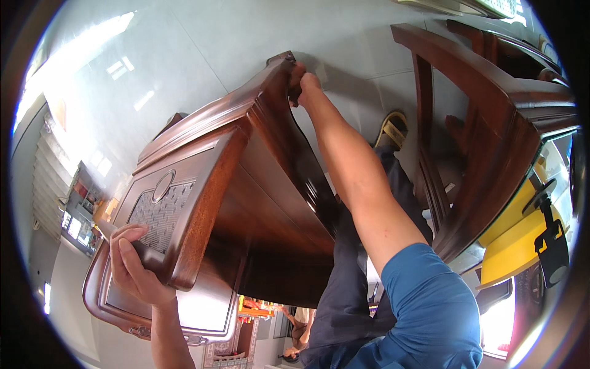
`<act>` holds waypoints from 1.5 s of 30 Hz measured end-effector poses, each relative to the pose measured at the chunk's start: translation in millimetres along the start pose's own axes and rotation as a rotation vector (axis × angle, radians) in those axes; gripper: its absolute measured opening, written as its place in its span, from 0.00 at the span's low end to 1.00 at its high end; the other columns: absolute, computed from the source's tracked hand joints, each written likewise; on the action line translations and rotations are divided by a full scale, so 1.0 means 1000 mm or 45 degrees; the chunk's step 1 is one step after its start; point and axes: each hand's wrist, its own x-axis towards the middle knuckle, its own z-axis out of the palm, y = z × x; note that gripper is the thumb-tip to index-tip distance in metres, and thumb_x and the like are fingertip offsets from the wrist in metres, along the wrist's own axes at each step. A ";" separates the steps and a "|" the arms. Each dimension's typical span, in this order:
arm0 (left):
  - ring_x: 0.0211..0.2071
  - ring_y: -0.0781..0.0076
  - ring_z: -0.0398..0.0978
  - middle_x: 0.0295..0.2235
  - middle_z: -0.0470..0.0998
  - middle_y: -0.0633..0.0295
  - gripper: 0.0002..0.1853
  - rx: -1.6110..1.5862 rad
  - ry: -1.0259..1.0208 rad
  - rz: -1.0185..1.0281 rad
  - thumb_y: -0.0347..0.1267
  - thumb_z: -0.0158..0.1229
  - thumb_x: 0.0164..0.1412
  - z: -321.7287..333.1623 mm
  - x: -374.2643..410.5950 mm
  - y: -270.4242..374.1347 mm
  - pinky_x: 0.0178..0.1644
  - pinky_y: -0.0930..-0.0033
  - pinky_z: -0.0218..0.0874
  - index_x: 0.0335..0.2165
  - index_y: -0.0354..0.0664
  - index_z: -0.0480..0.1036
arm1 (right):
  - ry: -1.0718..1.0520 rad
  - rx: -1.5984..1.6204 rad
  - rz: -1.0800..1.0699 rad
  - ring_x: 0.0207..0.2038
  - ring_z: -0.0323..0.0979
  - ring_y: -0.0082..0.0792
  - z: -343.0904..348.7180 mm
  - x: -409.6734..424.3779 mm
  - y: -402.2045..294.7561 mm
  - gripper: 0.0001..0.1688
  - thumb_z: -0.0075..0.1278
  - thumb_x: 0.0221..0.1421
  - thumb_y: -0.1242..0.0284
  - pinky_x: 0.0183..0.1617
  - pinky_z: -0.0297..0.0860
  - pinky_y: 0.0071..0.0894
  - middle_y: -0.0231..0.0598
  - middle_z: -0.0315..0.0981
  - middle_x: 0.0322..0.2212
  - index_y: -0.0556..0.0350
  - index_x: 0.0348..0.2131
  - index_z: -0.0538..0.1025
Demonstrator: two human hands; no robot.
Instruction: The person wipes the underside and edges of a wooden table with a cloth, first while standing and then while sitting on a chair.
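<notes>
A dark, glossy wooden piece of furniture, with curved legs and a carved panel, stands tilted before me. My right hand, at the end of an outstretched arm in a blue sleeve, is closed around the foot end of its curved leg at the top; the fingers are partly hidden behind the wrist and in shadow. My left hand is at the lower left, with bent fingers against or just over the carved panel's edge. Whether it grips the edge, or the pale thin thing beside its fingers, is unclear.
Another dark wooden furniture piece with a glass top stands at the right, with yellow items and a black clamp-like thing by it. My sandalled foot rests on the grey tiled floor. Another person appears at the bottom.
</notes>
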 end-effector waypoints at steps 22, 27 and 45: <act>0.36 0.66 0.72 0.31 0.75 0.56 0.19 0.188 -0.012 0.049 0.32 0.37 0.70 0.001 0.004 0.001 0.47 0.66 0.60 0.32 0.31 0.72 | -0.730 -1.065 -0.499 0.29 0.65 0.16 -0.087 -0.109 0.016 0.14 0.44 0.67 0.66 0.36 0.63 0.23 0.21 0.70 0.27 0.53 0.43 0.77; 0.36 0.68 0.72 0.31 0.76 0.58 0.19 0.146 0.054 0.012 0.32 0.40 0.70 0.001 0.004 -0.002 0.47 0.67 0.60 0.30 0.31 0.74 | -0.258 -1.281 -0.541 0.48 0.73 0.56 -0.208 -0.126 0.104 0.25 0.43 0.66 0.57 0.52 0.67 0.43 0.55 0.77 0.44 0.56 0.52 0.74; 0.35 0.74 0.74 0.29 0.78 0.62 0.16 -0.193 0.135 -0.025 0.32 0.47 0.70 0.012 0.007 -0.011 0.46 0.72 0.63 0.32 0.30 0.76 | -0.485 -1.294 -1.538 0.65 0.55 0.52 -0.035 -0.213 0.035 0.29 0.42 0.67 0.66 0.69 0.51 0.42 0.52 0.59 0.63 0.60 0.62 0.62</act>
